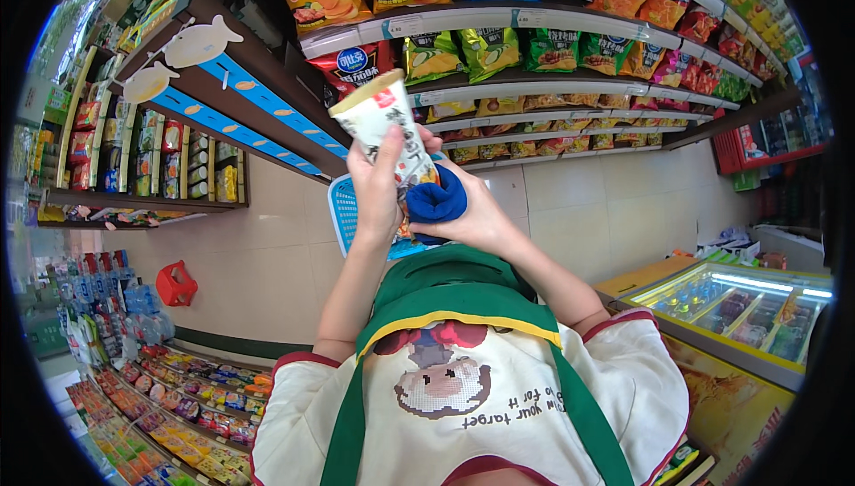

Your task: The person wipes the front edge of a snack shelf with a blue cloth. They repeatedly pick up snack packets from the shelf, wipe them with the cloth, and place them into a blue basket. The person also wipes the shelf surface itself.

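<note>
My left hand (379,185) grips a white snack packet (394,132) with printed writing, its thumb on the packet's front and its flat crimped end pointing up and left. My right hand (461,195) is closed around a rolled dark blue cloth (435,199), right beside the packet's lower end. Some fingertips show behind the packet's right edge. Below both hands, a blue and white plastic basket (344,212) is partly hidden by my left forearm and the green apron (454,272); colourful packets lie in it.
Shelves of chip bags (491,52) stand ahead. A shelf end with blue strips (267,105) and fish-shaped tags is at the left. A red plastic stool (177,283) and bottled water packs (133,299) are at the lower left. At the right stands a glass-topped display freezer (735,312).
</note>
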Demonstrator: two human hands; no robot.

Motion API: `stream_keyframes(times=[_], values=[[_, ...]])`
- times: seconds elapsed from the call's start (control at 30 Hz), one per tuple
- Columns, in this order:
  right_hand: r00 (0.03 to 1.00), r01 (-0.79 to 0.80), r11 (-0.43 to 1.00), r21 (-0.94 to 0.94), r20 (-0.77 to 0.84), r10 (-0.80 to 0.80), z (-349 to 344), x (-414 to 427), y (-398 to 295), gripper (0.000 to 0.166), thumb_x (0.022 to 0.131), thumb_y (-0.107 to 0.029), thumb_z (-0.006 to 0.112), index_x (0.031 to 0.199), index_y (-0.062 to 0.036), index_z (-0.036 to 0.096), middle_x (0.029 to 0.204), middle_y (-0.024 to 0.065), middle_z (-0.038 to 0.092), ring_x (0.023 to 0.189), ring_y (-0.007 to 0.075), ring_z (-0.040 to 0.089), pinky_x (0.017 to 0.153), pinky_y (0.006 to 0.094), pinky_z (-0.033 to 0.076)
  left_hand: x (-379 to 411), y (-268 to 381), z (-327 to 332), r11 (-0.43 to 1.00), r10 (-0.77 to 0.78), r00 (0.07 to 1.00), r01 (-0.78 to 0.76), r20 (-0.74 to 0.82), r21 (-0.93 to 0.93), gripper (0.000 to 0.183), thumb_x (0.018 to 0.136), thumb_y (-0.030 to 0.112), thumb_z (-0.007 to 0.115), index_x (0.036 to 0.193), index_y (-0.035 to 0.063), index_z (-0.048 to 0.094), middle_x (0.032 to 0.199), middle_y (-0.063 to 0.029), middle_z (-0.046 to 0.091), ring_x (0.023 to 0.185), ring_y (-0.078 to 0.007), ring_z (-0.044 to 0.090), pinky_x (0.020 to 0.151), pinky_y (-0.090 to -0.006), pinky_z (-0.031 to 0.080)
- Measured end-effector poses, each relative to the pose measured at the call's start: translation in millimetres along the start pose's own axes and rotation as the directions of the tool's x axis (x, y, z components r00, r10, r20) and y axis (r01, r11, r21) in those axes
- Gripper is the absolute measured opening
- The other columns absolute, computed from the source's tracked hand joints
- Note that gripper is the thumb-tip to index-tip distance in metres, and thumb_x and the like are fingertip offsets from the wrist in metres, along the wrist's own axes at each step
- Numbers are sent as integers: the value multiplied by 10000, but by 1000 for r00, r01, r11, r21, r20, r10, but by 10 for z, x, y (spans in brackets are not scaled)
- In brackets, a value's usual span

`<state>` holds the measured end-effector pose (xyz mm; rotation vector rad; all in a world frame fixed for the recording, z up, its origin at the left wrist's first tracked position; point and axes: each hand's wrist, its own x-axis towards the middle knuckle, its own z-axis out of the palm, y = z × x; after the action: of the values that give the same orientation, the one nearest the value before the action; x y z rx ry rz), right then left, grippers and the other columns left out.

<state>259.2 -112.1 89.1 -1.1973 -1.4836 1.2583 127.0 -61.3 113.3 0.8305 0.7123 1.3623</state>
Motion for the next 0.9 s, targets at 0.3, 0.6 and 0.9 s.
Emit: stream_keyframes(times=[0.3,0.6,0.9], values=[[926,243,964,-106,-271,-263,247,-132,-61,806,564,-224,916,1208,6,489,1120,157,603,1051,246,611,905,349,485,-73,100,40,983,109,970,-137,-215,-120,263,967,191,507,1068,-52,499,905,-152,632,824,-228,659,774,-353,550],[892,215,894,394,-452,-16,344,-176,332,524,770,-175,795,1159,27,507,1073,61,561,1029,152,534,954,301,400,-82,80,45,970,200,955,-224,-219,-92,294,977,212,494,1118,-44,459,924,-161,618,827,-245,653,803,-399,554],[886,282,923,262,-441,-146,490,-175,233,807,634,-81,865,1286,11,399,1279,104,443,1180,197,470,1039,329,338,-76,65,-53,961,235,927,-266,-294,-73,330,978,247,500,1119,-48,450,937,-169,612,846,-263,650,822,-408,550]])
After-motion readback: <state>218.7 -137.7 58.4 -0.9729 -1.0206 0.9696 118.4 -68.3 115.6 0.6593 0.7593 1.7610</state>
